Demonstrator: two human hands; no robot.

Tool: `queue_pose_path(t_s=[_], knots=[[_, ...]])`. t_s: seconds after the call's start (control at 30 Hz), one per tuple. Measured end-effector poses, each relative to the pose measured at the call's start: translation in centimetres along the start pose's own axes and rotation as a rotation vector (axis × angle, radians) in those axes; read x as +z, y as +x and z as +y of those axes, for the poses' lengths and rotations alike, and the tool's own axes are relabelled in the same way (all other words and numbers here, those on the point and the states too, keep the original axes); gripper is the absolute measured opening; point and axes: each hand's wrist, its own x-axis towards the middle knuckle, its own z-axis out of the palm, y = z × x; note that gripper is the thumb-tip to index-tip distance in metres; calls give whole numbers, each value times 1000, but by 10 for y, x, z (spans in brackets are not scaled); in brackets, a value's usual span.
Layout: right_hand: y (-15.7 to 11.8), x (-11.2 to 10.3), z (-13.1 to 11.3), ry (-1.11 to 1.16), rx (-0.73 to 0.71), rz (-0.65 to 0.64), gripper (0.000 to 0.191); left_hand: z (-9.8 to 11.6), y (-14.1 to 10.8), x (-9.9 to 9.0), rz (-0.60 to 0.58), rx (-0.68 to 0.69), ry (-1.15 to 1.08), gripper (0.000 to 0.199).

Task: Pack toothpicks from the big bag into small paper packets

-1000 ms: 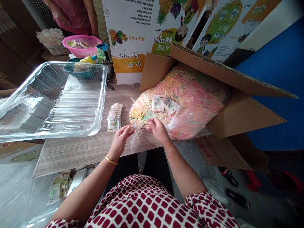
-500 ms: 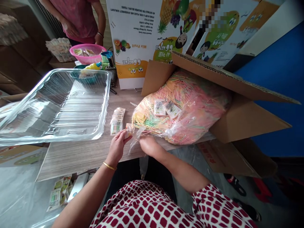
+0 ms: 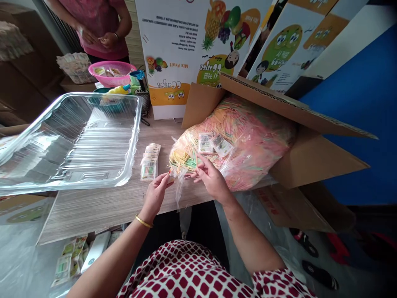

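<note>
My left hand (image 3: pixel 156 191) is closed on a small printed packet (image 3: pixel 172 174) at the near edge of the sticks. A thin candy stick (image 3: pixel 196 160) is pinched between the fingertips of my right hand (image 3: pixel 212 179), just over the pile. Beneath both hands, a large clear plastic bag (image 3: pixel 248 153) spills yellow, green and pink candy sticks (image 3: pixel 182 159) at its mouth. Two packets, one of them a flat packet (image 3: pixel 205 143), lie on top of the bag. Left of my left hand, an overlapping row of filled packets (image 3: pixel 149 165) rests on the table (image 3: pixel 102 211).
A clear plastic tray (image 3: pixel 130 165) stands on the left. An opened cardboard box (image 3: pixel 322 159) surrounds the bag, with printed cartons (image 3: pixel 170 54) behind. At the back are a pink basket (image 3: pixel 96 74) and a person in a pink top (image 3: pixel 99 20). Sandals (image 3: pixel 319 273) lie on the floor.
My right hand has come up from the table's near edge to above the sticks, and a stick now shows in its fingers. My left hand stays nearly in place with the packet.
</note>
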Motion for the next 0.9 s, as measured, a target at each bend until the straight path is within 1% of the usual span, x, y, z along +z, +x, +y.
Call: queue_pose_path(t_s=[0.07, 0.13, 0.17, 0.23, 0.37, 0.5, 0.57, 0.63, 0.73, 0.77, 0.8, 0.83, 0.87, 0.9], knots=[[9, 11, -14, 138, -117, 106, 30, 4, -2, 4, -2, 15, 23, 46], [13, 22, -23, 163, -219, 195, 20, 7, -4, 7, -7, 17, 24, 47], [14, 27, -26, 158, -251, 219, 19, 8, -5, 8, -12, 16, 22, 47], [12, 33, -28, 136, -270, 225, 19, 9, -6, 10, -18, 16, 17, 47], [6, 34, -24, 76, -257, 163, 15, 8, -4, 10, -16, 12, 9, 48], [6, 32, -18, -45, -168, 93, 13, 7, -3, 8, -28, 49, 73, 50], [8, 34, -13, -91, -135, 37, 13, 7, -4, 8, -39, 69, 125, 51], [10, 36, -8, -63, -108, -15, 15, 8, -6, 8, -56, 89, 166, 51], [11, 39, -5, 84, -123, -73, 37, 9, -8, 8, -75, 108, 206, 50], [10, 38, -6, 124, -141, -102, 41, 9, -8, 8, -77, 109, 217, 49], [10, 37, -7, 144, -155, -140, 40, 9, -8, 9, -79, 108, 225, 49], [10, 36, -9, 147, -160, -173, 34, 9, -7, 9, -81, 108, 230, 49], [10, 35, -10, 142, -154, -191, 28, 8, -7, 9, -83, 109, 232, 48], [10, 33, -12, 135, -142, -193, 27, 8, -6, 10, -85, 110, 231, 48]])
